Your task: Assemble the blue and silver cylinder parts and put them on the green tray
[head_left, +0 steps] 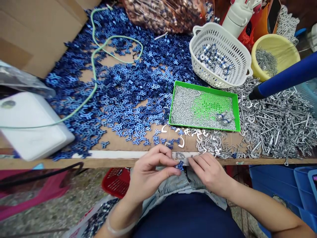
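My left hand pinches a small blue three-armed metal piece between thumb and fingertips, just off the table's front edge. Close beside it, my right hand has its fingers drawn together at a small grey metal plate on that edge. What its fingertips hold, if anything, is hidden. A curved silvery clip lies right behind the fingertips. Beyond my hands are more silvery C-shaped clips and a green tray of tiny silvery parts, with a few blue-banded metal cylinders in it.
Loose blue three-armed pieces cover the left and middle of the table, crossed by a pale green cord. Metal pins heap at right under a blue rod. A white basket, yellow bowl and white box stand around.
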`<state>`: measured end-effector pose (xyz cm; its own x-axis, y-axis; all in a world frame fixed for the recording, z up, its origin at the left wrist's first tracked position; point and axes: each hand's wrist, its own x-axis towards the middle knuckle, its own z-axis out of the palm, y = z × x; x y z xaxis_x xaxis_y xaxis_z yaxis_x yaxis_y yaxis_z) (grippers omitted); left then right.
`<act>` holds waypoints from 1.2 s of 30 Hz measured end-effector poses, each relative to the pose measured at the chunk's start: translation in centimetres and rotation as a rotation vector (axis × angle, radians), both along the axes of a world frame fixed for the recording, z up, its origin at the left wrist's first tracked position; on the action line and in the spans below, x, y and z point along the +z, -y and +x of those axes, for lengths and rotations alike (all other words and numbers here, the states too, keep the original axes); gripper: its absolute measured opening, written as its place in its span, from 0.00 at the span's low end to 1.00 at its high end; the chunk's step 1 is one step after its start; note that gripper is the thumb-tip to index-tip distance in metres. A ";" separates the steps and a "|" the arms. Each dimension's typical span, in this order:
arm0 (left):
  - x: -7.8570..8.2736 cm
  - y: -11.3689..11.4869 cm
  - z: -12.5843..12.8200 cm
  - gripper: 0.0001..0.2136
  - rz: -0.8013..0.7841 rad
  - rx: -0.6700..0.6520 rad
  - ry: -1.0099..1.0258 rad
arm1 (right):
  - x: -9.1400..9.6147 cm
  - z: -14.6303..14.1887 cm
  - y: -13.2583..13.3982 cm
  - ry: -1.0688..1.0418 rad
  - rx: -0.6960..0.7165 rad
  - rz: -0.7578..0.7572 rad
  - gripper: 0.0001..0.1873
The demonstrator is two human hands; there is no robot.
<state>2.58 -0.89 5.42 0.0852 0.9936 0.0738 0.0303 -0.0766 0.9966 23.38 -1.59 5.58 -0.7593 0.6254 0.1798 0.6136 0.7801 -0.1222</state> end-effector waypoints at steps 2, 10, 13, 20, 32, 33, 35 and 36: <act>0.0 -0.1 0.2 0.04 0.012 -0.019 0.018 | -0.2 -0.1 -0.4 -0.006 -0.008 0.018 0.12; 0.1 -0.1 0.8 0.05 0.108 -0.007 0.018 | 1.1 0.2 -3.0 -0.226 0.125 0.085 0.09; 0.2 0.0 1.6 0.06 0.167 0.107 0.048 | 2.7 -0.1 -2.7 -0.615 -0.082 0.017 0.12; 0.1 -0.2 3.4 0.09 0.366 0.243 0.113 | 4.2 -2.7 -1.2 -0.904 -0.119 0.031 0.17; -1.1 -0.4 3.5 0.04 0.114 0.416 0.478 | 1.2 -3.0 -0.9 -0.941 -0.333 -0.094 0.17; -1.2 -0.5 3.2 0.04 0.100 0.442 0.491 | 1.0 -3.0 -0.9 -0.870 -0.400 -0.144 0.14; -1.4 -0.7 2.7 0.06 0.079 0.488 0.498 | 0.4 -3.0 -0.8 -0.647 -0.481 -0.262 0.07; -1.4 -0.8 2.5 0.06 0.066 0.503 0.498 | 0.1 -3.1 -0.8 -0.528 -0.494 -0.308 0.04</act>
